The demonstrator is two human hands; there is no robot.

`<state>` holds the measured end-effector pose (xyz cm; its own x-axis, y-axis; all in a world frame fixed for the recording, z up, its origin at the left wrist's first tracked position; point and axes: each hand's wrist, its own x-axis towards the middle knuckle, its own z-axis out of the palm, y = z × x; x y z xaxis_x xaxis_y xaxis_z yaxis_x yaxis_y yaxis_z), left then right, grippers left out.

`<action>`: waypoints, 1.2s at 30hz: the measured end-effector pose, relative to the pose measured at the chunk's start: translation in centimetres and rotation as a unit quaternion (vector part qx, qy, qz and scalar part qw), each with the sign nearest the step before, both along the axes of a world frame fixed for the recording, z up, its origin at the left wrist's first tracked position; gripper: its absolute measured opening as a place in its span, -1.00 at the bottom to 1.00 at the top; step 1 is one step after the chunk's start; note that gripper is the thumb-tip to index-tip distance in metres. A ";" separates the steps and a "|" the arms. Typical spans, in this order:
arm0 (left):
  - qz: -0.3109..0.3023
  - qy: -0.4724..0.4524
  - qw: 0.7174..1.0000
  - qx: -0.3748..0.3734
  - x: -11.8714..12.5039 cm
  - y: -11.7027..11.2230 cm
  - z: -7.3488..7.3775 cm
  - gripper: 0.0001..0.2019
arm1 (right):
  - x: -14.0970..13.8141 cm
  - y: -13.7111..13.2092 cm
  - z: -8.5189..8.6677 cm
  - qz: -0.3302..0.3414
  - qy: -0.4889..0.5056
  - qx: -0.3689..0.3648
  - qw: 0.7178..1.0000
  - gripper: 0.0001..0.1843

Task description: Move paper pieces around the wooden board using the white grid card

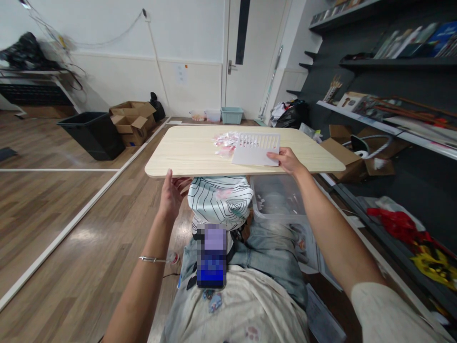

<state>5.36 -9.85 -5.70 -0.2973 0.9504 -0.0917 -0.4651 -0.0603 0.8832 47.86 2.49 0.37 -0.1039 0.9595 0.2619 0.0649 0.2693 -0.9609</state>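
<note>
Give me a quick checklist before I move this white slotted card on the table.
1. Right hand on the white slotted card: ok, fingers at its near right corner.
2. Card lying flat on the table: ok.
3. Pile of pink and white scraps clear of the card: not ok, it lies against the card's left edge.
4. Left hand steadying the table's near edge: ok.
5. Grip firm: cannot tell.

The floor (pixel 71 209) is brown wood with white lines on it. A white wall (pixel 107 47) and a white door (pixel 255 57) stand at the back, with a black bin (pixel 93 135) and cardboard boxes (pixel 134 121) nearby. Dark shelves (pixel 392 62) full of things fill the right side.
</note>
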 end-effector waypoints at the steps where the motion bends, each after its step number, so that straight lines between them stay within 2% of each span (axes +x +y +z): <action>1: 0.001 -0.009 1.000 0.006 0.1 0.5 0.2 -0.34 | 0.0 0.0 0.0 0.001 0.001 0.000 1.000 -0.32; 6: 0.022 -0.026 0.999 -0.028 -0.4 2.5 -0.1 -0.43 | -0.1 -0.1 0.1 0.000 0.001 -0.004 1.000 -0.31; 13: -0.020 0.021 0.998 -0.053 -2.3 4.2 -0.7 -0.38 | 0.0 -0.2 0.2 0.000 -0.010 -0.005 1.000 -0.31; 18: -0.016 0.039 0.998 -0.052 -2.4 4.2 -0.6 -0.38 | 0.2 0.0 -0.1 -0.003 0.004 -0.013 1.000 -0.31; 27: 0.014 0.026 1.000 0.010 -0.9 3.9 -0.8 -0.28 | -0.2 -0.2 0.2 -0.007 0.007 -0.003 1.000 -0.31; 36: 0.001 0.018 1.000 0.025 -1.2 3.9 -0.8 -0.35 | -0.2 -0.3 0.3 -0.005 0.000 -0.004 1.000 -0.31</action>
